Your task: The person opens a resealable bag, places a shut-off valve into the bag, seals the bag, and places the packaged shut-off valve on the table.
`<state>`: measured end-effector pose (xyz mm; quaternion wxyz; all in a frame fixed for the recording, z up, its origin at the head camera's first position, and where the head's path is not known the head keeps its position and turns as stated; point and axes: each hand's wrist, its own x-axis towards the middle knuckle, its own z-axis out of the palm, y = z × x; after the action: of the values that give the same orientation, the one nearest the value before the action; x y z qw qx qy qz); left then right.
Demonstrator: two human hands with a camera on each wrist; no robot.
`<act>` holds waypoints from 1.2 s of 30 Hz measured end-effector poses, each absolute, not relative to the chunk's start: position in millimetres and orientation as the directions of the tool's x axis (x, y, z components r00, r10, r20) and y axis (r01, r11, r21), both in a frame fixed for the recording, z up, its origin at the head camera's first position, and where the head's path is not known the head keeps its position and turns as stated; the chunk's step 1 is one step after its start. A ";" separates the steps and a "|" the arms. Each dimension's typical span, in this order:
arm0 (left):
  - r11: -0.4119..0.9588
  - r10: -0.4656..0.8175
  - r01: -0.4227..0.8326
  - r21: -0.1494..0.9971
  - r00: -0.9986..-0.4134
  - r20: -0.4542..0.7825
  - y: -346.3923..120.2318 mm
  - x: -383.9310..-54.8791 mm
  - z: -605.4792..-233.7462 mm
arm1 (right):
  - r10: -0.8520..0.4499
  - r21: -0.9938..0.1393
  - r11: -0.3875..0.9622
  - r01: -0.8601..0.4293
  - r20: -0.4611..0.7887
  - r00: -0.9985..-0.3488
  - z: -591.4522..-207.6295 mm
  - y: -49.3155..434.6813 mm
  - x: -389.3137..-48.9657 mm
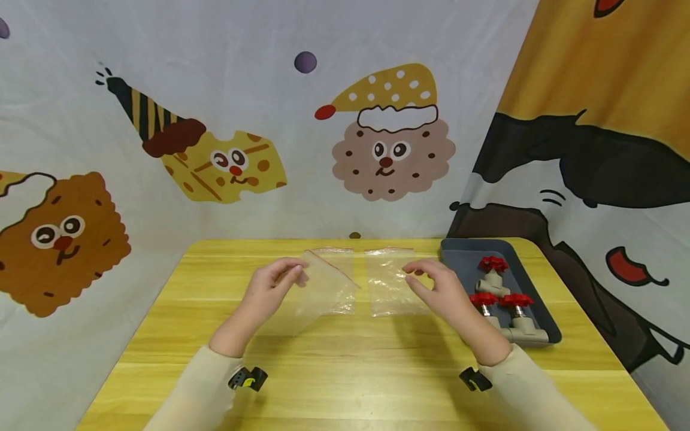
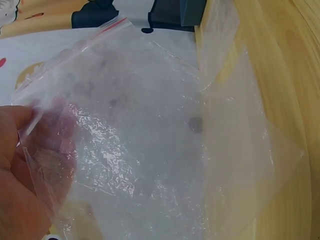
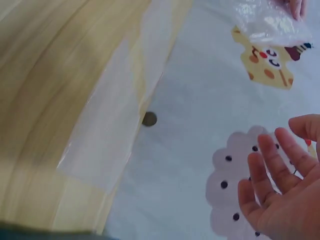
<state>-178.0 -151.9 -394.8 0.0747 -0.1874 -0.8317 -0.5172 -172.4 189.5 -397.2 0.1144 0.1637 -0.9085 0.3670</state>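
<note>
My left hand (image 1: 272, 287) pinches a clear zip bag (image 1: 315, 287) with a red seal line by its corner, between thumb and fingers. In the left wrist view this bag (image 2: 145, 130) hangs tilted above the table, and some fingers of the left hand (image 2: 20, 175) show through the film. Behind it, a second clear bag (image 1: 347, 299) lies flat on the table. To its right lies another flat bag (image 1: 388, 287). My right hand (image 1: 439, 287) hovers by that bag's right side, fingers relaxed and holding nothing. The right wrist view shows the right hand (image 3: 285, 185) with fingers spread.
A dark grey tray (image 1: 450, 244) stands at the table's right side. Inside are several beige pipe valves with red wheel handles (image 1: 493, 263). The wooden table (image 1: 334, 377) meets a cartoon-printed cloth (image 1: 302, 197) at its back edge.
</note>
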 end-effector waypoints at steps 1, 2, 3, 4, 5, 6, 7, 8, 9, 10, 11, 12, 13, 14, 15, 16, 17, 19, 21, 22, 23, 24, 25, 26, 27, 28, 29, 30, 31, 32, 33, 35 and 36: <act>0.396 0.239 0.395 0.829 -0.916 0.322 -151.6 -178.6 -395.7 | -0.228 -0.639 0.662 -0.392 0.326 -0.917 -396.7 185.5 -173.0; 0.398 0.245 0.402 0.824 -0.913 0.327 -151.2 -178.9 -396.1 | -0.244 -0.648 0.648 -0.399 0.319 -0.916 -395.9 181.3 -173.4; 0.399 0.251 0.409 0.820 -0.909 0.331 -150.6 -179.1 -396.4 | -0.260 -0.657 0.635 -0.407 0.314 -0.913 -394.9 177.0 -173.9; 0.401 0.258 0.415 0.816 -0.907 0.334 -150.1 -179.1 -396.6 | -0.276 -0.666 0.620 -0.414 0.309 -0.910 -393.7 172.7 -174.2; 0.401 0.267 0.420 0.814 -0.904 0.335 -149.3 -179.1 -396.5 | -0.291 -0.677 0.605 -0.419 0.302 -0.908 -392.2 168.2 -174.4; 0.402 0.276 0.424 0.811 -0.901 0.334 -148.4 -179.1 -396.3 | -0.306 -0.685 0.594 -0.422 0.293 -0.906 -390.8 164.0 -174.6; 0.407 0.284 0.427 0.808 -0.900 0.332 -147.5 -179.1 -396.1 | -0.323 -0.690 0.583 -0.428 0.287 -0.902 -389.7 159.7 -175.2; 0.409 0.290 0.428 0.806 -0.898 0.330 -146.4 -179.2 -395.8 | -0.338 -0.696 0.575 -0.431 0.278 -0.899 -389.0 155.7 -175.8; 0.413 0.296 0.428 0.804 -0.898 0.326 -145.4 -179.2 -395.6 | -0.352 -0.698 0.569 -0.434 0.270 -0.896 -388.3 151.8 -176.4; 0.415 0.300 0.426 0.804 -0.898 0.321 -144.4 -179.2 -395.3 | -0.364 -0.701 0.566 -0.434 0.260 -0.894 -388.1 148.4 -177.0; 0.418 0.303 0.423 0.804 -0.899 0.316 -143.2 -179.3 -395.0 | -0.376 -0.701 0.564 -0.436 0.252 -0.892 -388.2 145.3 -177.8; 0.421 0.307 0.422 0.803 -0.899 0.312 -142.2 -179.4 -394.8 | -0.386 -0.699 0.565 -0.438 0.245 -0.889 -388.6 142.5 -178.8; 0.422 0.311 0.423 0.802 -0.899 0.310 -141.2 -179.5 -394.8 | -0.394 -0.700 0.563 -0.440 0.241 -0.887 -389.1 140.0 -179.8; 0.421 0.313 0.420 0.804 -0.899 0.306 -140.1 -179.4 -394.6 | -0.399 -0.697 0.565 -0.442 0.237 -0.886 -390.0 138.0 -180.9; 0.421 0.318 0.418 0.805 -0.899 0.301 -139.1 -179.5 -394.5 | -0.403 -0.695 0.566 -0.443 0.236 -0.884 -390.4 136.1 -181.6; 0.418 0.322 0.417 0.807 -0.899 0.297 -138.2 -179.5 -394.5 | -0.404 -0.694 0.566 -0.444 0.236 -0.884 -391.4 134.7 -182.5; 0.416 0.327 0.416 0.809 -0.898 0.293 -137.3 -179.6 -394.4 | -0.404 -0.694 0.567 -0.444 0.236 -0.884 -391.9 133.4 -183.1; 0.411 0.335 0.415 0.812 -0.897 0.290 -135.9 -179.7 -394.4 | -0.404 -0.692 0.567 -0.446 0.239 -0.883 -393.5 131.3 -184.2; 0.404 0.339 0.417 0.814 -0.895 0.290 -134.5 -179.5 -394.3 | -0.403 -0.695 0.568 -0.442 0.234 -0.885 -395.1 129.6 -184.3; 0.400 0.341 0.421 0.814 -0.893 0.294 -133.9 -179.2 -394.5 | -0.403 -0.696 0.568 -0.440 0.231 -0.885 -395.7 128.8 -184.2; 0.397 0.343 0.427 0.813 -0.890 0.300 -133.2 -179.1 -394.7 | -0.403 -0.697 0.568 -0.438 0.229 -0.886 -396.2 128.1 -183.9; 0.392 0.346 0.433 0.812 -0.887 0.306 -132.6 -178.9 -395.1 | -0.402 -0.700 0.565 -0.436 0.228 -0.887 -396.8 127.5 -183.4; 0.390 0.347 0.438 0.810 -0.885 0.311 -132.2 -178.7 -395.4 | -0.401 -0.703 0.563 -0.434 0.226 -0.888 -397.2 126.8 -183.0; 0.387 0.349 0.440 0.811 -0.883 0.312 -131.8 -178.5 -395.6 | -0.399 -0.707 0.561 -0.431 0.225 -0.889 -397.6 126.2 -182.5; 0.386 0.350 0.439 0.811 -0.883 0.312 -131.4 -178.4 -395.8 | -0.397 -0.708 0.560 -0.431 0.228 -0.889 -398.0 125.7 -182.2; 0.387 0.351 0.441 0.810 -0.883 0.313 -131.0 -178.3 -396.0 | -0.395 -0.708 0.558 -0.432 0.231 -0.889 -398.4 125.3 -181.8; 0.386 0.351 0.440 0.810 -0.883 0.312 -130.7 -178.3 -396.2 | -0.392 -0.710 0.557 -0.431 0.233 -0.890 -398.9 124.9 -181.5; 0.388 0.350 0.438 0.811 -0.884 0.310 -130.4 -178.3 -396.5 | -0.389 -0.710 0.556 -0.431 0.236 -0.890 -399.3 124.6 -181.1; 0.389 0.349 0.437 0.811 -0.885 0.309 -129.9 -178.2 -396.6 | -0.387 -0.709 0.556 -0.433 0.241 -0.890 -399.7 124.2 -180.9; 0.390 0.348 0.434 0.812 -0.886 0.306 -129.5 -178.2 -396.9 | -0.384 -0.710 0.556 -0.433 0.243 -0.891 -400.1 123.8 -180.6; 0.391 0.348 0.435 0.811 -0.886 0.307 -129.1 -178.2 -397.3 | -0.380 -0.711 0.555 -0.432 0.245 -0.892 -400.3 123.4 -180.1; 0.389 0.351 0.440 0.809 -0.883 0.311 -128.1 -178.2 -398.4 | -0.377 -0.715 0.547 -0.436 0.254 -0.891 -400.7 122.4 -179.3; 0.388 0.354 0.444 0.807 -0.881 0.315 -127.6 -178.0 -398.8 | -0.377 -0.713 0.546 -0.440 0.259 -0.889 -401.0 121.9 -179.0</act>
<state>-178.0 -127.6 -398.8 0.0453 -0.2400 -0.8319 -0.4983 -179.0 121.9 -401.0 0.0377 0.2324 -0.8784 0.4159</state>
